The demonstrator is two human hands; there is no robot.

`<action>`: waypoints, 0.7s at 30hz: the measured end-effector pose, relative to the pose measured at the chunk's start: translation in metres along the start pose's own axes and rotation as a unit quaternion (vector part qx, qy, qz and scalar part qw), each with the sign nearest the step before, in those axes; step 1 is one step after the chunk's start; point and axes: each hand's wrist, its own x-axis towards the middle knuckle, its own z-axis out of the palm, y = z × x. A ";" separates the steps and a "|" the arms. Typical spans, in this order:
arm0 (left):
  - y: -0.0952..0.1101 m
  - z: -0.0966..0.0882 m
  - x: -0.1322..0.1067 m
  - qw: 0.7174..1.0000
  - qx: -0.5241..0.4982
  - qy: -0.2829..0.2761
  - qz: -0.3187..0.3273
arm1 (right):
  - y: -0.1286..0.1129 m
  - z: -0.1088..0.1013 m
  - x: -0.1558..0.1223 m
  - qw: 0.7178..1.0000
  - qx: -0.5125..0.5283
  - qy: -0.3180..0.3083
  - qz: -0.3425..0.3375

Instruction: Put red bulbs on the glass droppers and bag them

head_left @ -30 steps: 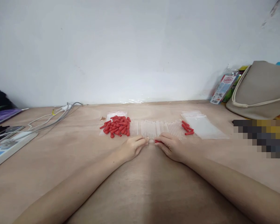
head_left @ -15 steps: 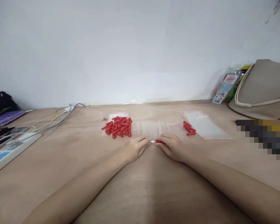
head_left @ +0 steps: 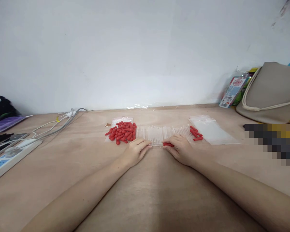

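Note:
My left hand (head_left: 138,150) is closed in a pinch on a thin clear dropper tube (head_left: 157,144). Between the thumb and fingers of my right hand (head_left: 179,149) is a red rubber dropper bulb (head_left: 168,144), its narrow end meeting the tube's right end. How far the tube goes into the bulb cannot be seen. Just beyond my hands lies a row of similar clear tubes (head_left: 154,132), side by side. To its left is a heap of red rubber bulbs (head_left: 123,131). Several more red bulbs (head_left: 195,133) lie at the row's right end.
Clear plastic bags (head_left: 215,130) lie flat at right; another bag (head_left: 122,120) is behind the heap. A power strip (head_left: 16,158) with cables (head_left: 62,124) occupies the left. A grey drawstring bag (head_left: 273,93) and a plastic bottle (head_left: 233,88) stand at right against the wall.
My hands have moved slightly apart, the left one shifting left, so more of the clear tube shows between them. The right hand keeps its hold on the red bulb.

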 end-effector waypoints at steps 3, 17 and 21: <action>0.001 0.001 0.001 1.000 0.003 -0.005 0.002 | 0.000 0.001 0.001 1.000 0.002 -0.009 -0.006; 0.001 0.004 -0.001 1.000 -0.017 -0.008 0.017 | -0.004 0.000 0.004 0.995 0.035 -0.035 -0.087; 0.002 0.004 -0.001 1.000 -0.017 -0.007 0.020 | -0.005 -0.001 0.004 0.995 0.034 -0.039 -0.085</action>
